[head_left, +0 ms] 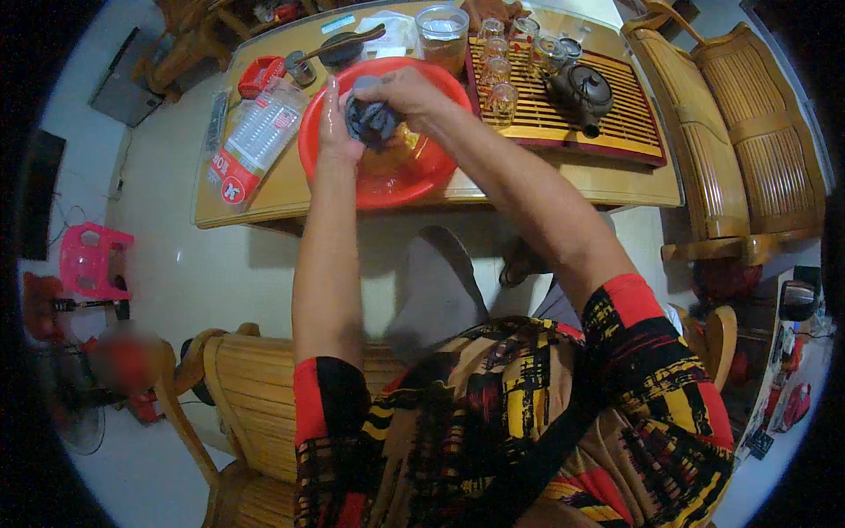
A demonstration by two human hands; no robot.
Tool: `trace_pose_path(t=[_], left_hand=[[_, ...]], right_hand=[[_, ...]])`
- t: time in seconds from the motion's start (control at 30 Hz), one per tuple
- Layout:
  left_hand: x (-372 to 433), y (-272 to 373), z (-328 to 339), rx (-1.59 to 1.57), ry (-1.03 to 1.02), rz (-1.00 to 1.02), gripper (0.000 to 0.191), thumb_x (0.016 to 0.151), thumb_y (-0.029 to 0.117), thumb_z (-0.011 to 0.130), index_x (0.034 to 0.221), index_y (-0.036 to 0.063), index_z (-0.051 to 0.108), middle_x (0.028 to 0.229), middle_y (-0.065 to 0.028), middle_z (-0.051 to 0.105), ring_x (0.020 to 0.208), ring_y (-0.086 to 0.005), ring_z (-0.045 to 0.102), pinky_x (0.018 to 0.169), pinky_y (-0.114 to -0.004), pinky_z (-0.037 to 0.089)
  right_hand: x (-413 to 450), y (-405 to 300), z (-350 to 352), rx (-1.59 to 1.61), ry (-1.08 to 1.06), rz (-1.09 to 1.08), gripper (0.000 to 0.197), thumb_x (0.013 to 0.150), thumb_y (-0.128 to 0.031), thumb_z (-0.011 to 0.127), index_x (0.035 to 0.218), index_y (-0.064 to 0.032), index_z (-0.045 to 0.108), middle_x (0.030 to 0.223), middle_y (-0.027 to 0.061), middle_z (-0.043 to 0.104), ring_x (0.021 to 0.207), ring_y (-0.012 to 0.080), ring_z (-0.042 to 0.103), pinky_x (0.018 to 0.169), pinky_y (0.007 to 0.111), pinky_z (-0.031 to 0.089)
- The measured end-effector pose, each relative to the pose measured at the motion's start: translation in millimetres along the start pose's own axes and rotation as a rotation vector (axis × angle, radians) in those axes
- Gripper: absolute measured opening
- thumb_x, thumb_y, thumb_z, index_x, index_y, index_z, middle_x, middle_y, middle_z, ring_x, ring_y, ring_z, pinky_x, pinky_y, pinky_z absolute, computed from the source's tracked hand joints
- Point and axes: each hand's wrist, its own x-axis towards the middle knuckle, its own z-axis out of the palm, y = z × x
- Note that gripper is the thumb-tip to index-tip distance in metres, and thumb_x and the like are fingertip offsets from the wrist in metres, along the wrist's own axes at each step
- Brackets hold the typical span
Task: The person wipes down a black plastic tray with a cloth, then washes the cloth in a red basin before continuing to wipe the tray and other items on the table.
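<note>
Over a red plastic basin on the wooden table, both my hands meet around a crumpled dark grey cloth. My left hand lies along the cloth's left side, wet, with its fingers pointing up. My right hand grips the cloth from the upper right. A pale grey rounded piece shows between the hands at the top; whether it is part of the cloth or something else, I cannot tell. Water glints in the basin below.
Right of the basin, a slatted tea tray bears a dark teapot and several small glasses. Behind stands a clear plastic tub. To the left lie a plastic package, a red basket and a small jar.
</note>
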Motion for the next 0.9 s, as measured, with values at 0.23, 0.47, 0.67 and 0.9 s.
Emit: trace_pose_path(t=[0.23, 0.47, 0.67, 0.9], left_hand=[[7.7, 0.3, 10.9, -0.114, 0.047, 0.026, 0.04, 0.074, 0.034, 0.072, 0.096, 0.0026, 0.059, 0.089, -0.0114, 0.062, 0.081, -0.0254, 0.061, 0.075, -0.039, 0.052], [8.8, 6.0, 17.3, -0.056, 0.174, -0.036, 0.019, 0.069, 0.007, 0.062, 0.087, 0.0017, 0.059, 0.085, -0.0094, 0.061, 0.077, -0.0239, 0.06, 0.072, -0.036, 0.05], [3.0, 19.4, 27.1, 0.179, -0.126, 0.125, 0.037, 0.071, -0.002, 0.052, 0.107, -0.0037, 0.053, 0.104, -0.0155, 0.059, 0.091, -0.0235, 0.058, 0.082, -0.035, 0.048], [12.0, 39.8, 23.9, 0.562, -0.28, 0.092, 0.024, 0.086, 0.019, 0.056, 0.104, 0.0025, 0.059, 0.086, -0.0046, 0.059, 0.078, -0.015, 0.057, 0.073, -0.027, 0.047]], right_hand=[[5.8, 29.0, -13.9, -0.852, 0.129, -0.563, 0.061, 0.066, -0.055, 0.066, 0.099, -0.003, 0.065, 0.102, 0.0236, 0.055, 0.1, 0.0313, 0.051, 0.086, 0.045, 0.04], [-16.1, 17.8, 4.1, 0.469, -0.181, 0.121, 0.043, 0.071, -0.025, 0.075, 0.103, -0.0042, 0.056, 0.091, 0.007, 0.062, 0.077, 0.0182, 0.062, 0.061, 0.033, 0.053], [-7.7, -0.4, -12.6, 0.267, -0.416, 0.313, 0.028, 0.073, -0.016, 0.071, 0.092, -0.0041, 0.056, 0.068, 0.0062, 0.058, 0.052, 0.0163, 0.056, 0.037, 0.023, 0.041], [-10.1, -17.1, -0.3, -0.022, -0.252, 0.188, 0.019, 0.063, -0.009, 0.068, 0.079, -0.0075, 0.057, 0.058, 0.0043, 0.051, 0.045, 0.0147, 0.047, 0.037, 0.024, 0.031]])
